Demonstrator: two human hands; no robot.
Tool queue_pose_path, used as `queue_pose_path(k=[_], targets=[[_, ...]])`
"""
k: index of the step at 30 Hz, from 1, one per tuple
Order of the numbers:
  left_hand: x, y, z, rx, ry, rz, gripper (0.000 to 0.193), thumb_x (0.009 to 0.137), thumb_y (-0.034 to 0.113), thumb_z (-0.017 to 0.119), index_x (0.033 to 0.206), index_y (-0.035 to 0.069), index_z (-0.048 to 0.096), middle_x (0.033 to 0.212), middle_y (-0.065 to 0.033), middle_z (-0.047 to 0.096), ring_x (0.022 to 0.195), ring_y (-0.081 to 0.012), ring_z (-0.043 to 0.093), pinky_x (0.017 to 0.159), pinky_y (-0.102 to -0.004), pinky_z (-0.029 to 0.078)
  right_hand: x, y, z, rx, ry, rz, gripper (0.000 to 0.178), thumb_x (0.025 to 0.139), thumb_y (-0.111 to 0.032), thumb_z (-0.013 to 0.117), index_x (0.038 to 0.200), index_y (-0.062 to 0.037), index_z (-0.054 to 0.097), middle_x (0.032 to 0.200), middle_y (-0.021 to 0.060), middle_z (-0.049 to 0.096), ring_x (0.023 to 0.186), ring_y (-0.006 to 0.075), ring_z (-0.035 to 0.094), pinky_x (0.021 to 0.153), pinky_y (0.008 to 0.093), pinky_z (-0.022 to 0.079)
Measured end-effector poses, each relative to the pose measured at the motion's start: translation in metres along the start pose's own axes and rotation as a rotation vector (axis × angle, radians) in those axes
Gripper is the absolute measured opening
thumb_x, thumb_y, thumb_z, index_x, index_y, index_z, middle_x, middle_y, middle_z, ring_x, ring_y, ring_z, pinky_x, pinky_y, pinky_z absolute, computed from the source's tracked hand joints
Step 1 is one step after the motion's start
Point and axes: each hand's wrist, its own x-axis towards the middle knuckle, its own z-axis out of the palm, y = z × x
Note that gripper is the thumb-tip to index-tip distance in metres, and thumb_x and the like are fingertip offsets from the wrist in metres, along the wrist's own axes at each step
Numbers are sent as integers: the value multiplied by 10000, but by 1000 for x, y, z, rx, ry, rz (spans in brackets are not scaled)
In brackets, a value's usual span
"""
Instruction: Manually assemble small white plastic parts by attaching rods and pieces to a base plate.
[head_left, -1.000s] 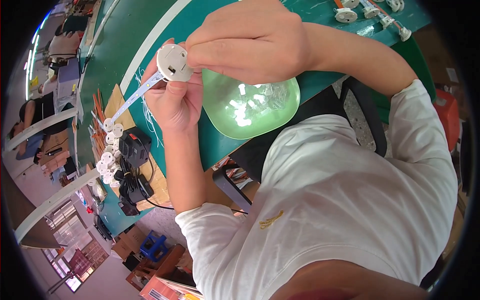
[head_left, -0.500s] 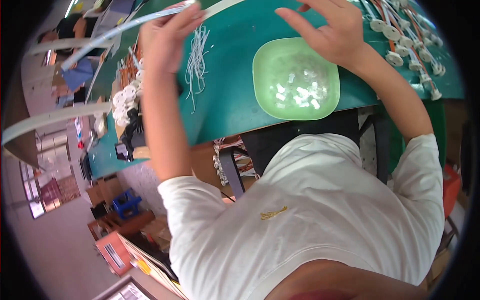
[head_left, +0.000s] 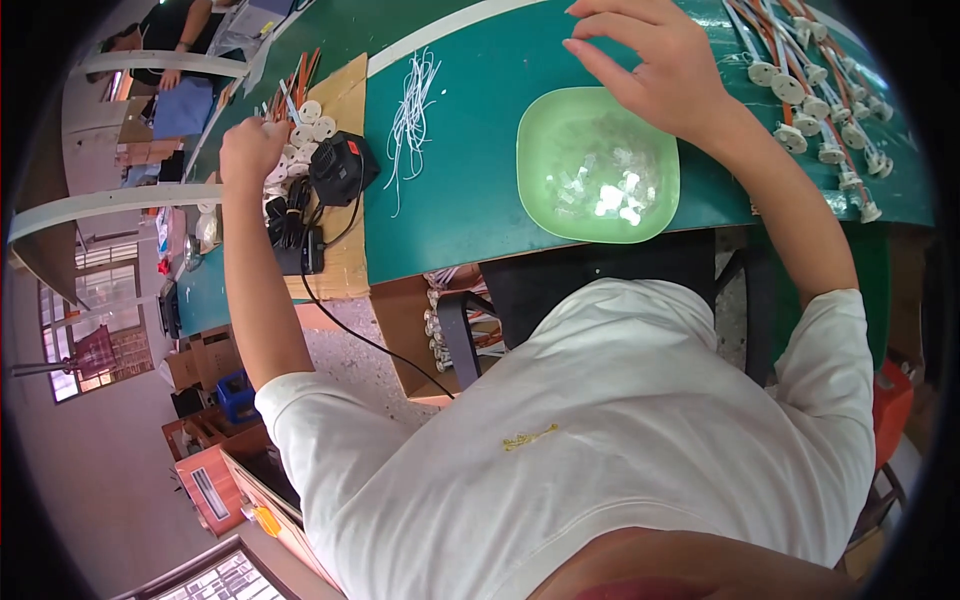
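My left hand (head_left: pixel 252 152) is at the far left, its fingers curled at the edge of a pile of white round discs (head_left: pixel 312 128) with orange and white wires (head_left: pixel 300 82). What its fingers hold, if anything, is hidden. Over the far right rim of a light green bowl (head_left: pixel 535 165) hovers my right hand (head_left: pixel 665 70). Its thumb and fingers are bent but apart, with nothing visible between them. Small shiny clear-white pieces (head_left: pixel 622 195) lie inside the bowl. A loose bunch of thin white strands (head_left: pixel 410 120) rests on the green table, left of the bowl.
Beside my left forearm, a black device (head_left: pixel 340 168) with a cable sits on cardboard (head_left: pixel 345 270). Several disc-ended wire bundles (head_left: pixel 825 115) cover the table's far right. A white strip (head_left: pixel 450 28) runs along the table's far side. Another person's arm (head_left: pixel 190 30) shows at the upper left.
My left hand has moved left and nearer, to the disc pile; the long pale strip it held no longer shows in it. My right hand stays above the bowl, fingers slightly more curled.
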Motion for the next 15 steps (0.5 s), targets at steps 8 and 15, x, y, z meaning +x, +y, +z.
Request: queue_pose_path(k=[8,15], targets=[[3,56,11,185,153,133,531,905,588,493,1246,204,628,1094,-194,641,971,-394,636,854,-480,522,3,14,-2,-104,67,52,96,723,-34,712,798,-37,652,859,119,664,804,316,609,743,400,499],[-45,230,-35,-1435,275,454,318,948,283,627,1015,-19,698,944,-54,700,805,-110,611,732,-249,483,-3,57,-21,-101,-515,372,126,714,-32,660,829,-5,704,768,177,680,734,357,654,701,417,524]])
